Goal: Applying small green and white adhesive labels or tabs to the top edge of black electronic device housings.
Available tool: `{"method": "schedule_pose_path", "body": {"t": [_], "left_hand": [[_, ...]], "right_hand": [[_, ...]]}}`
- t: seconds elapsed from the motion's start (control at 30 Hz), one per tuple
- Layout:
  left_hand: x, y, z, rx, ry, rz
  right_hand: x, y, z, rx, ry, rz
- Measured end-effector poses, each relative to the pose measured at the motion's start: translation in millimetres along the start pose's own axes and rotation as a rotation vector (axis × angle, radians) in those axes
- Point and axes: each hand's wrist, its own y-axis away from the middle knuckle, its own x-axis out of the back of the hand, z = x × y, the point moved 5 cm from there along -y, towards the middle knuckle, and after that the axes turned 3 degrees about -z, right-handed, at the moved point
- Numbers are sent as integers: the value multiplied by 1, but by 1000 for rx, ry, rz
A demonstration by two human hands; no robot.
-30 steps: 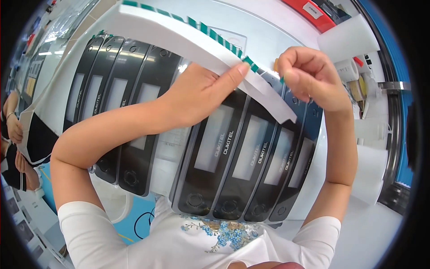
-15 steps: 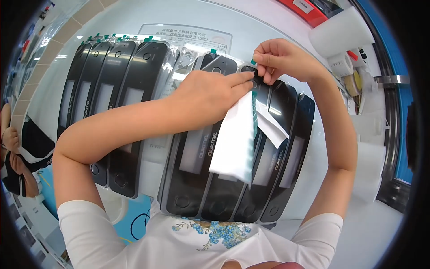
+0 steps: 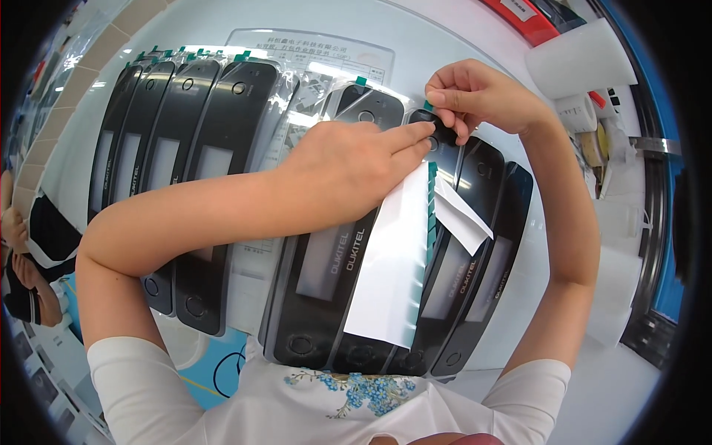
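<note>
Several long black panels (image 3: 371,322) with clear windows and round button rings lie in a row under my hands. My left hand (image 3: 352,159) reaches across them, its extended fingers at the top of one panel. A white paper strip (image 3: 389,252) edged with green tabs (image 3: 430,215) hangs from beneath those fingers; the grip itself is hidden. At that panel's top edge, my right hand (image 3: 475,96) is closed in a pinch on a small green tab (image 3: 429,106). A narrower folded white piece of paper (image 3: 461,216) lies beside the strip, over the panels.
More black panels (image 3: 222,163) with green tabs and glossy film stand in a row at left. A printed sheet (image 3: 326,55) lies behind. White rolls (image 3: 582,55) and a red box (image 3: 515,15) sit at far right. Another person's hand (image 3: 26,271) shows at far left.
Both hands keep nearly the same place on the panel. The white strip hangs a little lower and flatter, its green tabs showing more clearly. The view has shifted slightly.
</note>
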Motion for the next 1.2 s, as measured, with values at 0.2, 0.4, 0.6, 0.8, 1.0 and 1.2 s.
{"method": "schedule_pose_path", "body": {"t": [0.2, 0.4, 0.6, 0.8, 1.0, 1.2], "left_hand": [[-1, 1, 0, 12, -3, 0], [0, 1, 0, 59, -1, -40], [4, -2, -5, 86, 64, -87], [15, 0, -9, 394, 828, -55], [10, -8, 5, 448, 1026, 59], [-2, -34, 30, -31, 282, -54]], "right_hand": [[-1, -3, 0, 23, -25, -17], [-1, -5, 0, 6, 7, -18], [-7, 15, -6, 70, -54, 144], [-32, 61, -27, 256, -181, 226], [-35, 94, -33, 534, -167, 140], [11, 94, 23, 101, 125, 321]]}}
